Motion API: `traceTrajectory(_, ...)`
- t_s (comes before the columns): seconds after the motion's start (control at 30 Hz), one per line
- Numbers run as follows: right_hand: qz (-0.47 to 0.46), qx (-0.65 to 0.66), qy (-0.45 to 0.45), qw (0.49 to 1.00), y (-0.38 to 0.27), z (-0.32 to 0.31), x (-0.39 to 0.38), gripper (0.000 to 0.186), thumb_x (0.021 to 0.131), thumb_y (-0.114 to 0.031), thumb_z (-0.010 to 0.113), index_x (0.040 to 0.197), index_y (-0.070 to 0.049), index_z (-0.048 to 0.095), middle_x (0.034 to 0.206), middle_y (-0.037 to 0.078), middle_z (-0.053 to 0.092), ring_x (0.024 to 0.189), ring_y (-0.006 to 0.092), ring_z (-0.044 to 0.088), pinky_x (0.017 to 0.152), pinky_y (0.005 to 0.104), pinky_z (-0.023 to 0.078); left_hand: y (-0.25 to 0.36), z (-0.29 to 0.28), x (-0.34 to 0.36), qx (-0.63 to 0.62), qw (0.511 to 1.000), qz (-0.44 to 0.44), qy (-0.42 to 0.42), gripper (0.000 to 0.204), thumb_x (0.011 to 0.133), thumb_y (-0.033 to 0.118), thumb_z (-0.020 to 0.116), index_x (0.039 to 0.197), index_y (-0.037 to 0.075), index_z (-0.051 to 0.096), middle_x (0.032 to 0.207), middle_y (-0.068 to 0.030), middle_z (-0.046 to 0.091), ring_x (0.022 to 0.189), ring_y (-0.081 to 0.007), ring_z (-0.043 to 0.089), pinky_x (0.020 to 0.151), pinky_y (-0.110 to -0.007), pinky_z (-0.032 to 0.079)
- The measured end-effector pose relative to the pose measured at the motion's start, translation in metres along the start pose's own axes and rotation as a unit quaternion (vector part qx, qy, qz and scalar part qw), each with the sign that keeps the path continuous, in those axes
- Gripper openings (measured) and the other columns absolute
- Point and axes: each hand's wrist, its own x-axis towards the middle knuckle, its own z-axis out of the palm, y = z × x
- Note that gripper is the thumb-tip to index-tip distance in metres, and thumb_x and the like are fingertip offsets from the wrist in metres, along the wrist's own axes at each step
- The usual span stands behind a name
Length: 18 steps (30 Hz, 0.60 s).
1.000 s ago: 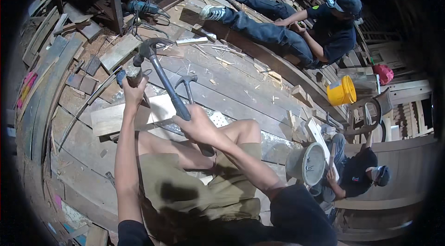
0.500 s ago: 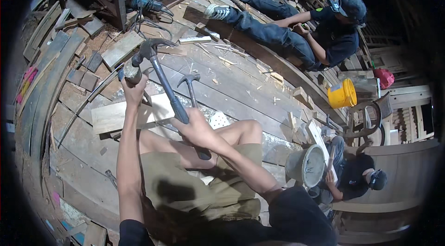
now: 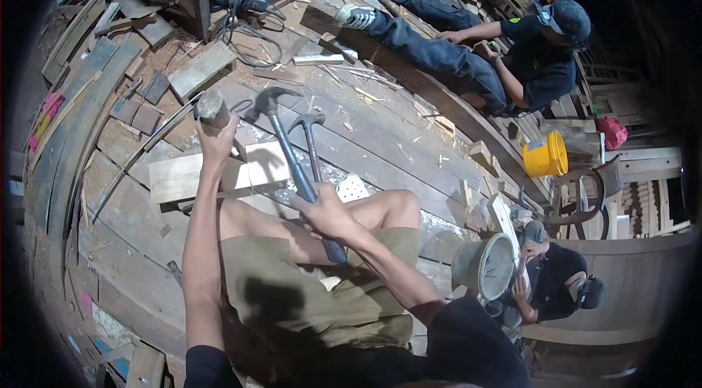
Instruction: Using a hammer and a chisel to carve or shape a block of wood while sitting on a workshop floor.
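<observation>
Hammer point(image 3: 294, 161) in my right hand point(image 3: 327, 214), fingers wrapped round its grip, head raised in front of me. My left hand point(image 3: 215, 144) is closed round a thick round handle point(image 3: 213, 104), its top apart from the hammer's head. A pale board point(image 3: 174, 177) lies below that hand, before my bent legs point(image 3: 256, 231). Just right of my hammer is a second hammer point(image 3: 313, 150). Farther right sit a grey bucket point(image 3: 468, 264) and a yellow bucket point(image 3: 541, 157); a co-worker point(image 3: 537, 70) sits beyond the floor point(image 3: 380, 143).
</observation>
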Motion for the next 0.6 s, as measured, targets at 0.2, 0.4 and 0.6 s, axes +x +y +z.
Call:
traceTrajectory(0.2,0.140,0.121,-0.012,0.983,0.035,-0.015,-0.014,0.024,0.089,-0.020,0.062,0.077,0.000,0.056,0.055,0.004,0.053,0.037,0.0100,0.044,0.031,0.0267,0.032,0.001,0.011,-0.004,-0.046,0.998,-0.021,-0.023,0.027,0.075,0.008,0.073,0.094,-0.002,0.057,0.076,-0.0035,0.060,0.070,-0.0131,0.058,0.066,-0.030,0.047)
traceTrajectory(0.4,0.153,0.072,0.004,0.986,0.082,-0.030,-0.020,0.023,0.089,-0.018,0.060,0.075,-0.001,0.056,0.053,0.004,0.051,0.037,0.0115,0.045,0.033,0.0285,0.034,0.006,0.016,-0.001,-0.044,0.999,-0.003,-0.019,0.027,0.080,0.010,0.072,0.101,0.001,0.057,0.084,-0.0024,0.061,0.069,-0.0106,0.057,0.060,-0.026,0.047)
traceTrajectory(0.6,0.250,0.137,0.032,0.958,0.138,-0.026,-0.027,0.025,0.087,-0.017,0.064,0.071,-0.001,0.056,0.054,0.007,0.054,0.039,0.0147,0.049,0.035,0.0298,0.037,0.022,0.015,-0.006,-0.053,0.999,0.001,0.008,0.019,0.083,0.018,0.072,0.080,0.006,0.057,0.066,0.0024,0.056,0.055,-0.0078,0.051,0.050,-0.023,0.038)
